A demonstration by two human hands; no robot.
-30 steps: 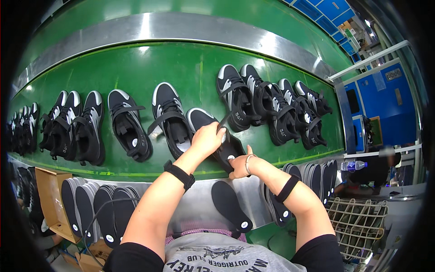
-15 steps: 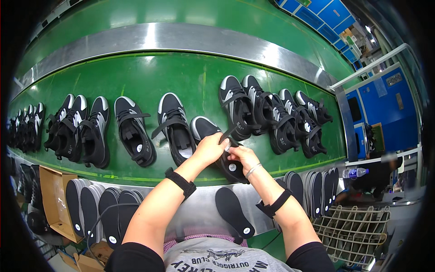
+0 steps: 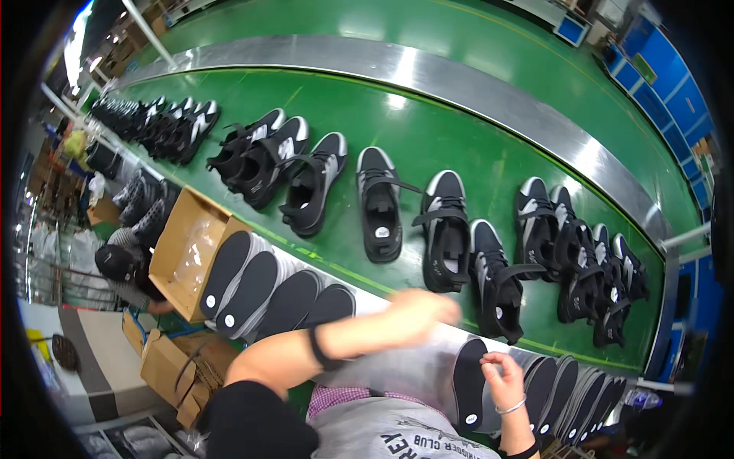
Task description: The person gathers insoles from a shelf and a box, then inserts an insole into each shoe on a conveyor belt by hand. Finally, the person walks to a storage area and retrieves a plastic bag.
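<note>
My left hand point(image 3: 430, 312) is smeared by motion above the metal edge, just in front of the shoes; its fingers cannot be made out. Low on the right, my right hand point(image 3: 505, 380) has loosely bent fingers with a gap between thumb and forefinger. Its fingertips are at the edge of a single black insole point(image 3: 468, 386) with a white round sticker; whether they touch it I cannot tell. Beyond the hands stands a black-and-grey sneaker point(image 3: 494, 268), its strap sticking out to the right. Left of it are another strapped sneaker point(image 3: 446, 206) and a third sneaker point(image 3: 378, 203).
More sneakers stand in groups along the green conveyor belt point(image 3: 352, 264), left and right. Stacked insoles point(image 3: 256, 287) lie beside an open cardboard box point(image 3: 183, 268) at the left; further stacks point(image 3: 562, 390) lie at the right. Another person point(image 3: 126, 264) is at the far left.
Both hands have left the sneaker and its strap. My right hand has come back beside the loose insole, and my left hand is moving over the metal edge. The view has turned left.
</note>
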